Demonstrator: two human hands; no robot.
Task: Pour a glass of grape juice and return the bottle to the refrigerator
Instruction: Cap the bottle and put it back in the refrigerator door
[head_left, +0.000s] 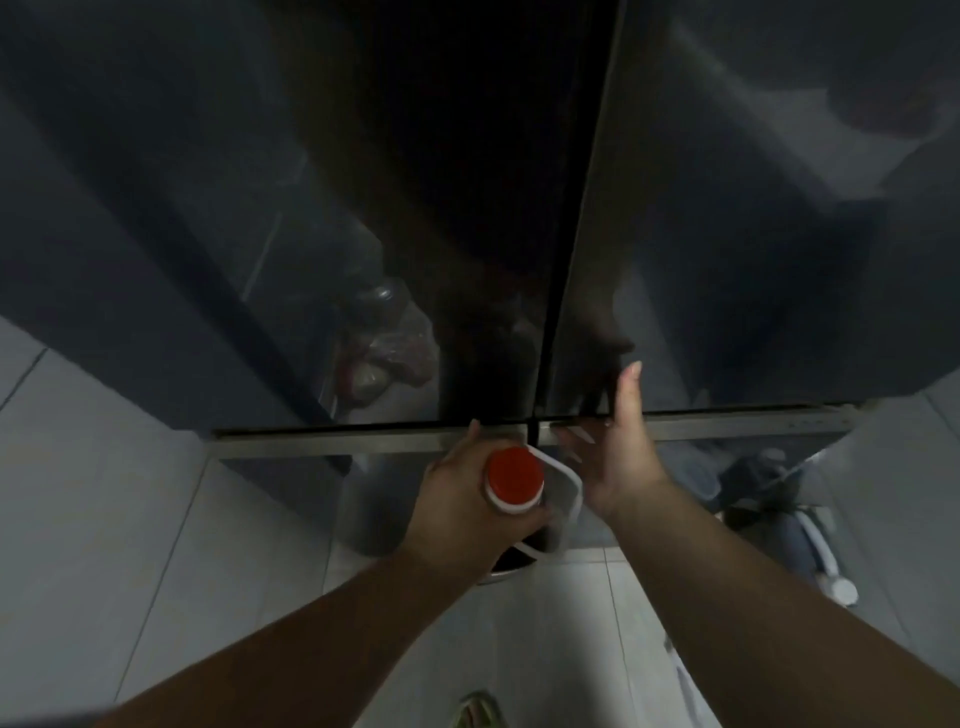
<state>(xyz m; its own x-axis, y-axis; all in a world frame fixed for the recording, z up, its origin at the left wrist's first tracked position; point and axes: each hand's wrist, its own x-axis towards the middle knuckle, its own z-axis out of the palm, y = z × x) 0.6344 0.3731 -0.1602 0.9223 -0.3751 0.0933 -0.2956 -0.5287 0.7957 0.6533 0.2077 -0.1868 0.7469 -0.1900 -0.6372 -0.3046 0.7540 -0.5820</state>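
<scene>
— Both refrigerator doors (467, 208) look shut, and we stand close before them. Where is the bottle (519, 499)?

— Our left hand (457, 499) is wrapped around it, red cap (514, 475) up, just below the metal strip (363, 441).

— And our right hand (618, 457)?

— Fingers spread, holding nothing, reaching at the right door's lower edge.

— We risk knocking the bottle on the door as it swings, since it sits so near the seam.

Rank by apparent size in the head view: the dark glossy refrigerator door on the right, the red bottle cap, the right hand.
1. Dark glossy right refrigerator door
2. Right hand
3. Red round bottle cap

Nearness to the camera does not change this order.
</scene>
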